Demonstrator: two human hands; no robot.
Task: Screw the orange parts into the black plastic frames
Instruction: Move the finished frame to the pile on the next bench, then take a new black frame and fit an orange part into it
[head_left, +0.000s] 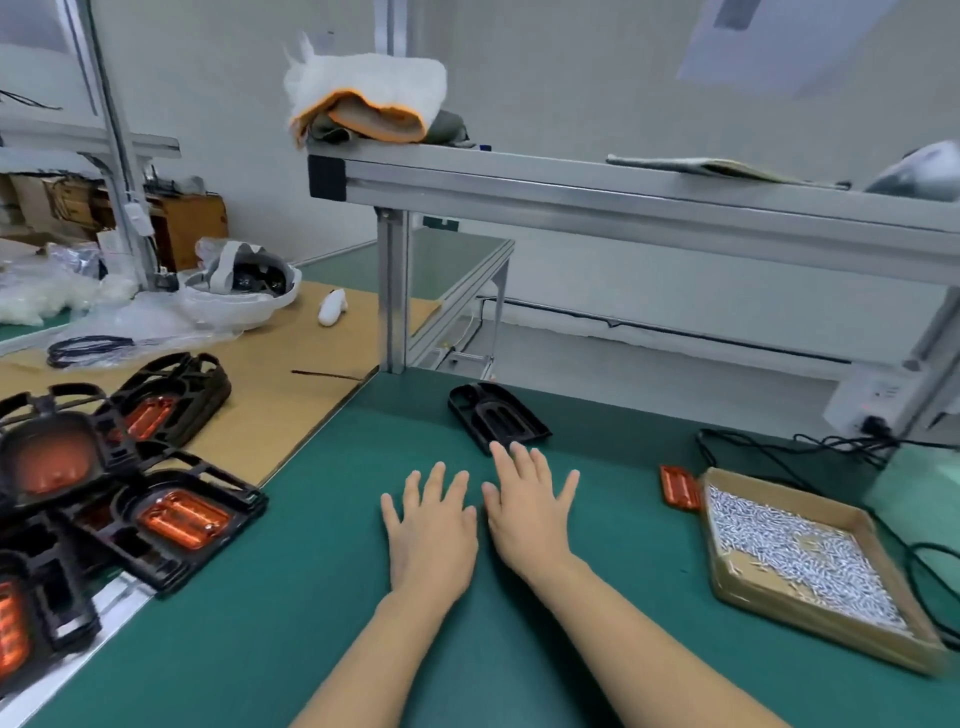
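I have my left hand (431, 525) and right hand (527, 506) flat and empty on the green mat, the black frame (496, 415) just past my fingers and the orange part (679, 487) right, both look light and stiff, so I'd grab their edges

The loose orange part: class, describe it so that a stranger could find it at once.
Start at the cardboard tray of screws on the green mat's right side. Against its left wall lies the loose orange part, flat on the mat. Unlike the others, it sits in no black frame.
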